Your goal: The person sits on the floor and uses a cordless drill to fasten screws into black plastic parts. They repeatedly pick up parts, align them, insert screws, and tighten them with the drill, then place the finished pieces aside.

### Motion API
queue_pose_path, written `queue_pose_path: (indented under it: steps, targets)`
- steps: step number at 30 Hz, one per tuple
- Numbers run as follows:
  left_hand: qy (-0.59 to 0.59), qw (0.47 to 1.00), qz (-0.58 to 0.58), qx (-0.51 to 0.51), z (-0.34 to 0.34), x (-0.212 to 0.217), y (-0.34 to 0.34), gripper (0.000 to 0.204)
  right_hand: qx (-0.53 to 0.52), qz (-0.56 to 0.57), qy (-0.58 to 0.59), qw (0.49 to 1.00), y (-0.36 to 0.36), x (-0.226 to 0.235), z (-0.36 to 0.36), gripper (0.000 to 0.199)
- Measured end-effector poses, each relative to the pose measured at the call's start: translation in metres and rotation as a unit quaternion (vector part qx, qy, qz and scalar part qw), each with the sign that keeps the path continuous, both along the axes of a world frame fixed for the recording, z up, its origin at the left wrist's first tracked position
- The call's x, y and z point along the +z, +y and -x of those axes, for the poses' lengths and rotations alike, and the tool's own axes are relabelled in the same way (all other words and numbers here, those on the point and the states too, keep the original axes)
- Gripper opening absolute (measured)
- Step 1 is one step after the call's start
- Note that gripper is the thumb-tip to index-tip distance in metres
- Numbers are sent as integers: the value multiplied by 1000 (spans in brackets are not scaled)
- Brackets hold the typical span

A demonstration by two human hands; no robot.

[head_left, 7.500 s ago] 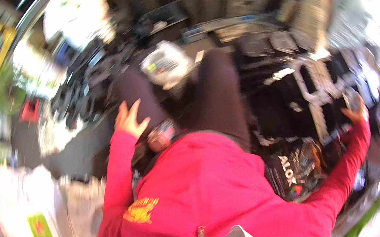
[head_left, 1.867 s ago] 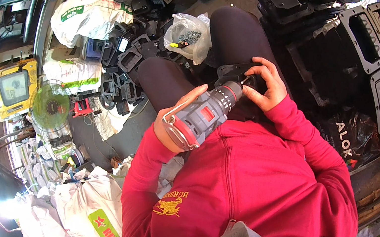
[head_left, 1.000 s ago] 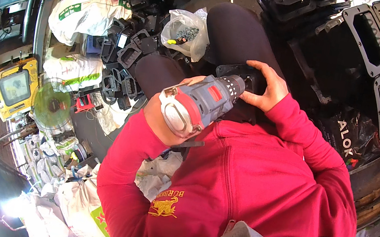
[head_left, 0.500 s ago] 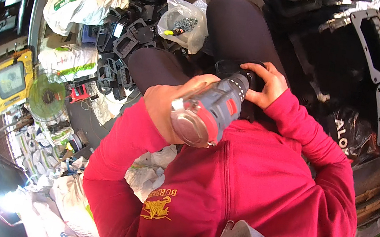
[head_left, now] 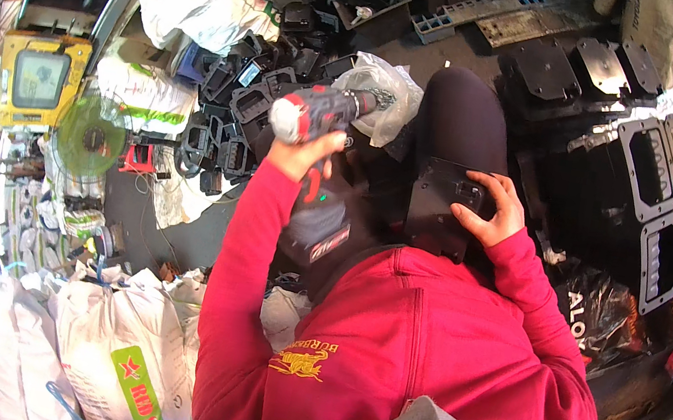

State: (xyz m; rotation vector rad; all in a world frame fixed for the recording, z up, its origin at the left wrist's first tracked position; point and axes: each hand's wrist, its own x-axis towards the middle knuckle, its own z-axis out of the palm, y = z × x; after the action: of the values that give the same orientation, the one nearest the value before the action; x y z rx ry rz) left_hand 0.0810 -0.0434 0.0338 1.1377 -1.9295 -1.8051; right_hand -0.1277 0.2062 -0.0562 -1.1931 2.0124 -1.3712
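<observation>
My left hand (head_left: 311,151) is closed around the grip of a grey and red cordless drill (head_left: 324,112). The drill's chuck end reaches over a clear plastic bag (head_left: 403,117) with small dark metal pieces (head_left: 384,97), likely screws, in it. Whether its tip touches them cannot be made out. On my lap, a black plastic housing (head_left: 436,198) with a flat face lies against my thigh. The fingers of my right hand (head_left: 493,213) are gripping its right side.
Black plastic frames (head_left: 228,139) are heaped to the left of the bag. A green fan (head_left: 90,139) and a yellow-framed screen (head_left: 43,79) stand at far left. White sacks (head_left: 111,333) fill the lower left. Dark panels with rectangular openings (head_left: 661,264) lie at right.
My left hand has swung the drill away from the housing, forward and left to the bag. The housing has come to lie flatter on my lap, still in my right hand. The view has shifted.
</observation>
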Motion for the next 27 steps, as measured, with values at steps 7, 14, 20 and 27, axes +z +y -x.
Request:
queue_pose_path:
  steps: [7,14,20,27]
  targets:
    - [-65,988,-101,98,21,-120,-64,40,46,-27,6,999,3,0,19,58]
    - [-161,981,-19,104,49,-155,-55,51,-3,36,1,999,-4,3,25,64]
    - [30,992,-32,122,5,-120,-42,33,-75,137,-74,985,-11,18,38,38]
    - [121,989,-59,62,-51,-4,2,32,57,224,-410,882,-47,55,-3,47]
